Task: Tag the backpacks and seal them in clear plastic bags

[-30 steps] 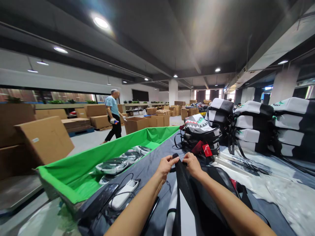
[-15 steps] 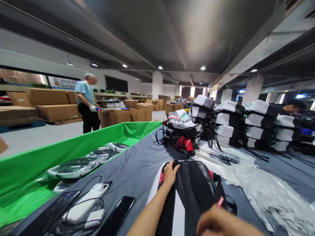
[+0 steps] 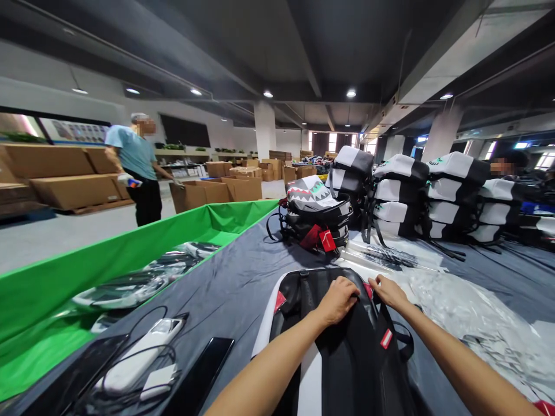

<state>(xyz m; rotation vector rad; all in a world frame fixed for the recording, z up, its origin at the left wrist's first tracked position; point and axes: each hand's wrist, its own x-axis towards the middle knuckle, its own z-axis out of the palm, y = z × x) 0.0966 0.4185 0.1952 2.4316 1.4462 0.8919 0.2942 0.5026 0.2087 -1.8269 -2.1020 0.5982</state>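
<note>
A black and white backpack [image 3: 342, 352] lies in front of me on the grey-covered table, its padded straps and back panel facing up. My left hand [image 3: 340, 299] reaches across it, fingers curled on its upper right part; exactly what they grip is hidden. On the right edge, my right hand [image 3: 389, 292] pinches the bag beside a red patch [image 3: 368, 290]. A red and white label [image 3: 385, 338] sits on a side strap below that hand.
Beyond are a shark-mouth patterned bag [image 3: 314, 193] with a red tag [image 3: 327, 240] and stacked bags [image 3: 399, 193]. Clear plastic bags [image 3: 472, 312] lie right. Left are a phone [image 3: 208, 370], a white power bank [image 3: 141, 355], cables and a green bin [image 3: 108, 245]. A person [image 3: 139, 167] stands behind cartons.
My left hand has moved right from the bag's upper left strap. The right hand has gone forward to the upper right edge. The standing person has turned and reaches toward a carton.
</note>
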